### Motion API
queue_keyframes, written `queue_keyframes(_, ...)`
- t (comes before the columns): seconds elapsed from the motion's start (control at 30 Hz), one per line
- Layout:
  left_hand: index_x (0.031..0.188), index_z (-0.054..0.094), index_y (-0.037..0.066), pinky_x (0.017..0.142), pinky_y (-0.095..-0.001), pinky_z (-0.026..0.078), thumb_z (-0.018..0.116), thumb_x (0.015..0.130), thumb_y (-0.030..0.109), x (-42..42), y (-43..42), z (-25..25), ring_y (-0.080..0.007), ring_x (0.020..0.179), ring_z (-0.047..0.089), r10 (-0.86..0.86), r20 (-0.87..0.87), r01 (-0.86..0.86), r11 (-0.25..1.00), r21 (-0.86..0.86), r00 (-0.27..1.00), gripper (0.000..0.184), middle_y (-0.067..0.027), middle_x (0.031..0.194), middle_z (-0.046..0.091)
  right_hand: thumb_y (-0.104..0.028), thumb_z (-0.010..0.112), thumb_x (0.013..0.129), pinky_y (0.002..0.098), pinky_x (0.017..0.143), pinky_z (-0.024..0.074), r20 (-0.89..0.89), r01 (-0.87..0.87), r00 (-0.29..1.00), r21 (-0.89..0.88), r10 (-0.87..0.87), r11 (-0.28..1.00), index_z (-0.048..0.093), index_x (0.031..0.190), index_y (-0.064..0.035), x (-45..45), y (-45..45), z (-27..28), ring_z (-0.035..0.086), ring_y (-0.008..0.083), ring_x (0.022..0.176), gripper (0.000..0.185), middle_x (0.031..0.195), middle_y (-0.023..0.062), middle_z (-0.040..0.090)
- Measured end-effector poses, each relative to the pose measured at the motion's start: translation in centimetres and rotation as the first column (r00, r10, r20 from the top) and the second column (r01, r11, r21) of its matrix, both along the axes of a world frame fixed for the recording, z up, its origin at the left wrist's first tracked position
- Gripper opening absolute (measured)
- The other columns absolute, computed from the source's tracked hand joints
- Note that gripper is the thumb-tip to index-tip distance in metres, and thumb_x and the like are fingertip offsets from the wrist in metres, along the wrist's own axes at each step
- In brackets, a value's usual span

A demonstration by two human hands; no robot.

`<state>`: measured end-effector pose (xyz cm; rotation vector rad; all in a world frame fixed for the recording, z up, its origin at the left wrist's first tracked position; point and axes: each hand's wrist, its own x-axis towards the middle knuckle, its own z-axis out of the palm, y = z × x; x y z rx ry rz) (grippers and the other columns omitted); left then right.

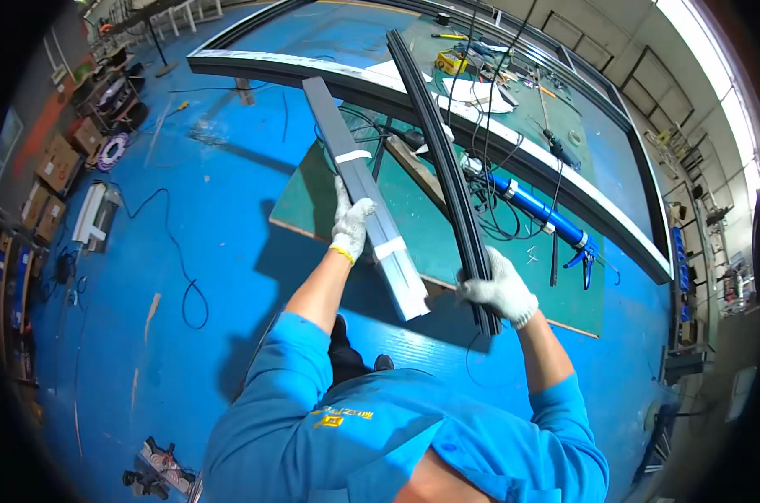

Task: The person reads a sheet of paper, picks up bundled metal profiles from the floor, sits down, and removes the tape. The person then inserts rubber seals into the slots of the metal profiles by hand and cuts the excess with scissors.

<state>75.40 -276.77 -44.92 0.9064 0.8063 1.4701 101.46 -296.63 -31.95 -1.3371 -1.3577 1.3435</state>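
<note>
My left hand (pixel 351 225), in a white knit glove with a yellow cuff, is closed around a grey metal profile bundle (pixel 365 189) wrapped with white tape in two places. In my right hand (pixel 501 289), also gloved, is the near end of a long black ribbed profile (pixel 440 138). The black profile slants away from me and passes over the near bar of a large dark frame (pixel 564 176). Both pieces are held above a green work board (pixel 514 260), apart from each other.
On the green board lie a blue caulking gun (pixel 539 210), a wooden strip (pixel 417 172) and tangled black cables. Behind the frame bar are a yellow box (pixel 451 62), a drill (pixel 562 151) and loose tools. Cardboard boxes (pixel 59 163) line the left wall; a cable (pixel 168 226) trails over the blue floor.
</note>
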Motion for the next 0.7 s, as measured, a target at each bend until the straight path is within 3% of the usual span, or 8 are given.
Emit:
queue_keyframes(0.13, 0.168, 0.016, 0.015, 0.096, -0.0388, 0.052, 0.063, 0.086, 0.022, 2.7, 7.5, -3.7, -0.0237, 0.112, 0.063, -0.015, -0.144, 0.002, 0.996, -0.087, 0.989, 0.095, -0.0101, 0.132, 0.06, -0.021, 0.086, 0.068, 0.0372, 0.084, 0.0574, 0.245, 0.056, 0.967, 0.039, -0.064, 0.998, 0.053, 0.125, 0.003, -1.9, 0.5, 1.3, 0.068, 0.0232, 0.093, 0.071, 0.102, 0.0133, 0.065)
queue_keyframes(0.17, 0.164, 0.022, 0.014, 0.096, -0.0398, 0.052, 0.062, 0.088, 0.027, 3.2, 7.9, -3.2, -0.0252, 0.113, 0.063, -0.05, -0.083, 0.042, 0.995, -0.092, 0.995, 0.087, -0.0116, 0.132, 0.061, -0.021, 0.086, 0.068, 0.0372, 0.084, 0.0574, 0.253, 0.072, 0.964, 0.038, -0.079, 0.997, 0.053, 0.125, 0.003, -2.4, 0.3, 1.8, 0.068, 0.0232, 0.093, 0.071, 0.102, 0.0133, 0.065)
queue_keyframes(0.27, 0.154, 0.041, 0.013, 0.096, -0.0428, 0.052, 0.058, 0.094, 0.043, 2.6, 9.0, -1.3, -0.0298, 0.115, 0.064, -0.129, 0.056, 0.134, 0.986, -0.097, 0.99, 0.069, -0.0159, 0.131, 0.063, -0.024, 0.085, 0.068, 0.0421, 0.092, 0.0546, 0.52, 0.055, 0.849, 0.081, -0.09, 0.995, 0.048, 0.138, 0.0035, -5.6, 1.8, 2.2, 0.068, 0.0335, 0.104, 0.084, 0.112, 0.0221, 0.066)
queue_keyframes(0.33, 0.147, 0.054, 0.012, 0.096, -0.0447, 0.053, 0.055, 0.097, 0.054, 1.3, 8.7, -0.3, -0.0328, 0.116, 0.064, -0.144, 0.14, 0.161, 0.98, -0.117, 0.98, 0.065, -0.0188, 0.131, 0.064, -0.026, 0.085, 0.068, 0.0434, 0.094, 0.0539, 0.562, 0.04, 0.825, 0.041, -0.056, 0.998, 0.045, 0.141, 0.0037, -7.7, 4.0, 1.8, 0.068, 0.037, 0.106, 0.088, 0.115, 0.0251, 0.065)
queue_keyframes(0.4, 0.135, 0.059, 0.013, 0.09, -0.0486, 0.056, 0.053, 0.096, 0.065, -0.2, 3.8, 8.0, -0.0358, 0.102, 0.068, -0.377, 0.521, 0.478, 0.875, -0.069, 0.766, 0.065, -0.0182, 0.12, 0.068, -0.028, 0.085, 0.069, 0.0461, 0.098, 0.0526, 0.662, 0.001, 0.749, -0.026, 0.016, 1.0, 0.039, 0.148, 0.004, -9.3, 5.1, 1.4, 0.066, 0.0441, 0.111, 0.097, 0.122, 0.0311, 0.063)
queue_keyframes(0.43, 0.135, 0.059, 0.013, 0.09, -0.0486, 0.056, 0.053, 0.096, 0.065, -0.8, 4.1, 7.5, -0.0358, 0.102, 0.068, -0.343, 0.519, 0.447, 0.89, -0.085, 0.783, 0.065, -0.0182, 0.12, 0.068, -0.028, 0.085, 0.069, 0.0461, 0.098, 0.0526, 0.655, -0.034, 0.754, -0.04, 0.052, 0.999, 0.039, 0.148, 0.004, -9.6, 6.1, 0.5, 0.066, 0.0441, 0.111, 0.097, 0.122, 0.0311, 0.063)
queue_keyframes(0.53, 0.121, 0.061, 0.015, 0.08, -0.0486, 0.059, 0.055, 0.097, 0.062, -4.5, 5.1, 7.7, -0.0337, 0.085, 0.069, -0.237, 0.718, 0.446, 0.888, -0.113, 0.655, 0.053, -0.0129, 0.099, 0.07, -0.028, 0.086, 0.068, 0.0466, 0.099, 0.052, 0.714, -0.139, 0.695, 0.014, 0.087, 0.99, 0.039, 0.145, 0.0048, -11.4, 9.9, -2.2, 0.063, 0.0462, 0.117, 0.095, 0.122, 0.0294, 0.065)
queue_keyframes(0.7, 0.112, 0.06, 0.011, 0.078, -0.0497, 0.059, 0.06, 0.096, 0.059, -14.7, 4.7, 11.2, -0.0326, 0.083, 0.07, -0.015, 0.684, 0.128, 0.985, -0.115, 0.73, 0.051, -0.0114, 0.092, 0.068, -0.029, 0.087, 0.069, 0.0464, 0.098, 0.0521, 0.737, -0.463, 0.637, 0.13, 0.227, 0.877, 0.037, 0.148, 0.0051, -18.7, 15.8, 0.0, 0.063, 0.0445, 0.12, 0.1, 0.123, 0.0276, 0.065)
